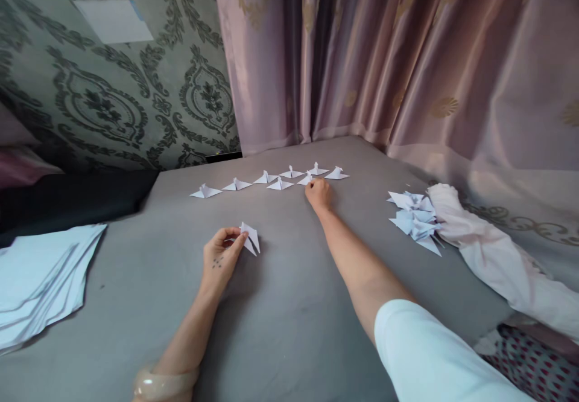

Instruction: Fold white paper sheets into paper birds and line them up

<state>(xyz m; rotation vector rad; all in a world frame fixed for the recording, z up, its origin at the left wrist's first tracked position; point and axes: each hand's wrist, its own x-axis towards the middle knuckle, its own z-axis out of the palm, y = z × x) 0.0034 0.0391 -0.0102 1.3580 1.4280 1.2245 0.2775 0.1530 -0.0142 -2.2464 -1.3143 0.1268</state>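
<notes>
Between the thumb and fingers of my left hand (221, 256) is a white folded paper crane (251, 236), its two narrow points hanging down. My right hand (319, 194) reaches farther out, fingers closed at another white paper crane (306, 179) that stands among the set-out ones; the fingers partly cover it. Several more cranes with spread wings stand in two slanting rows on the grey surface, among them a near-left crane (205, 191), a middle crane (280, 184) and a far-right crane (337, 174).
A heap of folded paper cranes (415, 216) lies on the right beside a bunched pale cloth (479, 257). Loose white sheets (45, 275) are stacked at the left, near a black item (90, 200). Pink curtains (407, 58) and a patterned wall (136, 88) bound the grey surface (289, 305).
</notes>
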